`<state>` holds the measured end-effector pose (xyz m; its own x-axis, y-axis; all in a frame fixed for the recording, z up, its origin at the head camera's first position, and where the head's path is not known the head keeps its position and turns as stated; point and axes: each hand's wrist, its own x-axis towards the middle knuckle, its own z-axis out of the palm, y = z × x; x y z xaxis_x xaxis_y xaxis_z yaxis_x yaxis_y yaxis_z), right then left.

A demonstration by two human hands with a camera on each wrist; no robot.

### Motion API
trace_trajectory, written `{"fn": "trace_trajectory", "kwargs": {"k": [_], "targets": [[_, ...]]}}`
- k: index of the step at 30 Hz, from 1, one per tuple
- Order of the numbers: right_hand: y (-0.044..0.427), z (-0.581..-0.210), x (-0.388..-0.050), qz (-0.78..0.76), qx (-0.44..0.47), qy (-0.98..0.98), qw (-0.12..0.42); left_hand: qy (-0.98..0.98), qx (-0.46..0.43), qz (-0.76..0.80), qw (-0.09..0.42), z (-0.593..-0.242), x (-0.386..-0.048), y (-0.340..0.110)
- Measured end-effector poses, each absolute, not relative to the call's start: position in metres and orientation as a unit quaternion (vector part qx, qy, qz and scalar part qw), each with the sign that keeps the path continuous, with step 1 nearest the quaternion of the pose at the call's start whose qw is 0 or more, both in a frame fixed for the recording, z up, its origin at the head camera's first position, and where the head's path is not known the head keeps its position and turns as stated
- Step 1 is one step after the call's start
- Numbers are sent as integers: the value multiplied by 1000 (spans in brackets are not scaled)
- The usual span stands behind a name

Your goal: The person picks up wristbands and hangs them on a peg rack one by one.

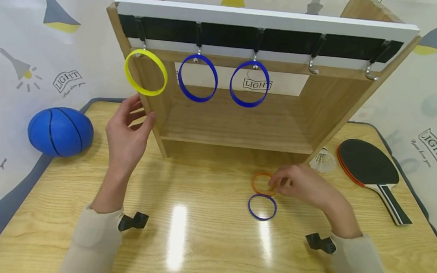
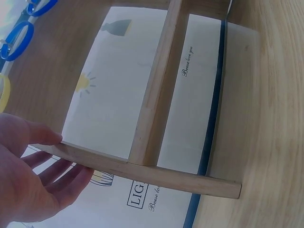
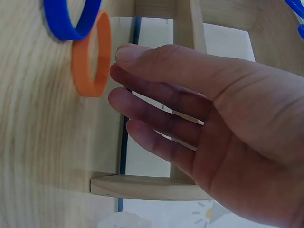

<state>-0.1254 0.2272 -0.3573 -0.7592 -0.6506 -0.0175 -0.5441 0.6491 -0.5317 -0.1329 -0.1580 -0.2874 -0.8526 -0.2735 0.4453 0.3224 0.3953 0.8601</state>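
The left hand (image 1: 127, 138) (image 2: 28, 178) holds the side panel of a wooden shelf (image 1: 236, 140) (image 2: 147, 173), thumb on one face and fingers on the other. Beside an orange ring (image 1: 253, 187) (image 3: 81, 71) lying on the table, the right hand (image 1: 308, 185) (image 3: 228, 118) has its thumb and fingers apart and slightly bent, fingertips close to the ring's edge; contact cannot be told. A blue ring (image 1: 261, 219) (image 3: 59, 23) lies against the orange one, nearer the person. From the shelf's hooks hang a yellow ring (image 1: 152, 93) and two blue rings (image 1: 198, 98) (image 1: 248, 105).
Two hooks (image 1: 313, 67) (image 1: 370, 74) at the right of the rail hold no ring. A blue ball (image 1: 60, 131) sits at the left. Right of the shelf are a shuttlecock (image 1: 323, 161) and a table tennis bat (image 1: 369, 163), on the wooden table (image 1: 207, 233).
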Motion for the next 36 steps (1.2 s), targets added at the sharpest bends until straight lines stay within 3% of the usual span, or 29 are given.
{"fn": "trace_trajectory", "kwargs": {"k": [26,36], "targets": [[223,-370,-127,-243,-315,908,133,-790,-20,-549,272,-291,-135,-160],[221,-372,-128,-244,-325,906,115,-791,-19,-546,273,-290,-135,-159]]}}
